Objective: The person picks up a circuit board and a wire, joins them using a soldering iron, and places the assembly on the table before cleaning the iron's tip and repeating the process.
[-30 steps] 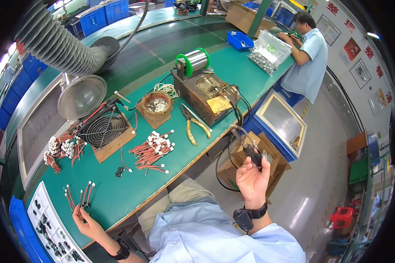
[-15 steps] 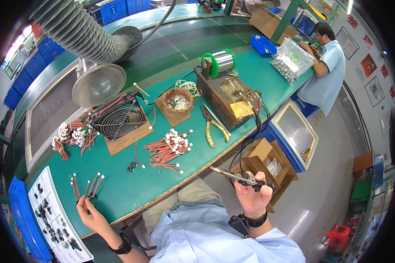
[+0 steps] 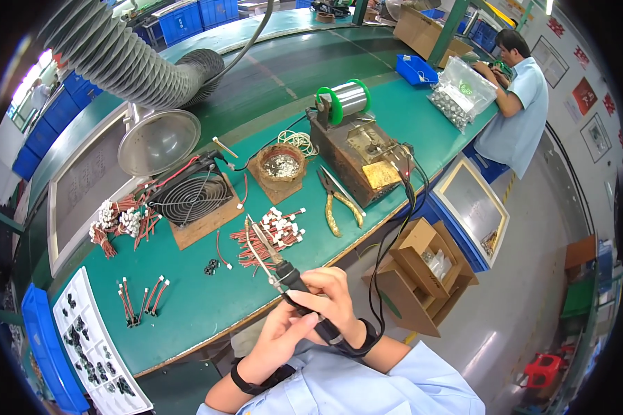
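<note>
In front of my body, over the near edge of the bench, a soldering iron (image 3: 295, 279) with a black handle and a thin metal guide beside its barrel points up and away. My right hand (image 3: 333, 294) is wrapped round its handle. My left hand (image 3: 277, 340) is closed against the lower handle from the other side, its thumb along it. Beyond the tip lies a pile of short red leads with white connectors (image 3: 273, 232), partly covered by the iron. Several leads joined to small black parts (image 3: 145, 308) stand on the bench at left.
A fan (image 3: 190, 197), a solder pot (image 3: 282, 164), pliers (image 3: 339, 207) and a solder-wire spool (image 3: 349, 100) stand on the green bench. A white tray of black parts (image 3: 93, 346) lies left. Cartons (image 3: 422, 277) sit right, below the bench edge. A co-worker (image 3: 519, 97) works far right.
My right hand has brought the soldering iron leftward, in front of me. My left hand has left the leads at the left and come right to the iron's handle.
</note>
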A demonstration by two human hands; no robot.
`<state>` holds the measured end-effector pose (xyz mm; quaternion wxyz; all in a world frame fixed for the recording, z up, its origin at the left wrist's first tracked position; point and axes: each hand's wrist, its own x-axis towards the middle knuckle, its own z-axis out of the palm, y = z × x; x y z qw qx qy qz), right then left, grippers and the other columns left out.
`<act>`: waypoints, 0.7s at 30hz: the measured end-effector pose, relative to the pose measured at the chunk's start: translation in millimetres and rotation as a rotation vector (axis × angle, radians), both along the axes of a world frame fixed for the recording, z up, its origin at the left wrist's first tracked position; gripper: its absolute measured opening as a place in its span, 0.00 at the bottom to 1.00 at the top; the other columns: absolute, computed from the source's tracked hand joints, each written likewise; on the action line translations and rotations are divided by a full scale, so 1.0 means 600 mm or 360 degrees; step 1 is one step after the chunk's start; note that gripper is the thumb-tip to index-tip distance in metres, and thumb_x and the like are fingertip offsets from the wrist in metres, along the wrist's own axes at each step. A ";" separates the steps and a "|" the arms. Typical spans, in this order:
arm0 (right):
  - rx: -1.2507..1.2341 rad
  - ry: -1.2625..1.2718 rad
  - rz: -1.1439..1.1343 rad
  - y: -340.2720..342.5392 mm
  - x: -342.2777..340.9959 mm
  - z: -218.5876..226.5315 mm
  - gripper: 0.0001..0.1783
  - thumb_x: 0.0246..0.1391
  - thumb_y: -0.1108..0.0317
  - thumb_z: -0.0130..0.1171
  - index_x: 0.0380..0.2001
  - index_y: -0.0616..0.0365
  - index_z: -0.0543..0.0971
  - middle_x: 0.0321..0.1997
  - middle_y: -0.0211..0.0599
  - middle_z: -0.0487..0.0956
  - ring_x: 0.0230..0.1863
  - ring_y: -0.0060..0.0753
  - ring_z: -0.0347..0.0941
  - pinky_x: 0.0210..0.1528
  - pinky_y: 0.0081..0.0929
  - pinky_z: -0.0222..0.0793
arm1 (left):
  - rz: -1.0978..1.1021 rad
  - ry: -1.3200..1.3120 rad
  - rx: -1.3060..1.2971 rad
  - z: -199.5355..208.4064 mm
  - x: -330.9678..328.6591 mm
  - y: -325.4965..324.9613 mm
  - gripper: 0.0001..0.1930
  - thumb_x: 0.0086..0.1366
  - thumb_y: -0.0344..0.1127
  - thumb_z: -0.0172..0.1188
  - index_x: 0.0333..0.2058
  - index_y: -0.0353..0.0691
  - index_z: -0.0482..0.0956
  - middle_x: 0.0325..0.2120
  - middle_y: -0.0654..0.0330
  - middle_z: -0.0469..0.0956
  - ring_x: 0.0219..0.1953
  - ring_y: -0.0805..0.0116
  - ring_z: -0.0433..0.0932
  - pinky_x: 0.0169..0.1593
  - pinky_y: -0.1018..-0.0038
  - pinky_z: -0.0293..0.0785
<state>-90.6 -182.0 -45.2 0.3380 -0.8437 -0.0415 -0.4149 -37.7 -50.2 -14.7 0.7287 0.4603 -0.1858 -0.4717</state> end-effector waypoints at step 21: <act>0.1698 0.0136 0.3188 -0.045 -0.076 0.057 0.39 0.58 0.38 0.34 0.46 0.67 0.74 0.44 0.49 0.76 0.46 0.49 0.71 0.57 0.46 0.53 | 0.1142 -0.0319 -0.0345 0.022 0.072 -0.006 0.18 0.63 0.34 0.54 0.49 0.35 0.61 0.36 0.53 0.73 0.35 0.63 0.76 0.44 0.66 0.74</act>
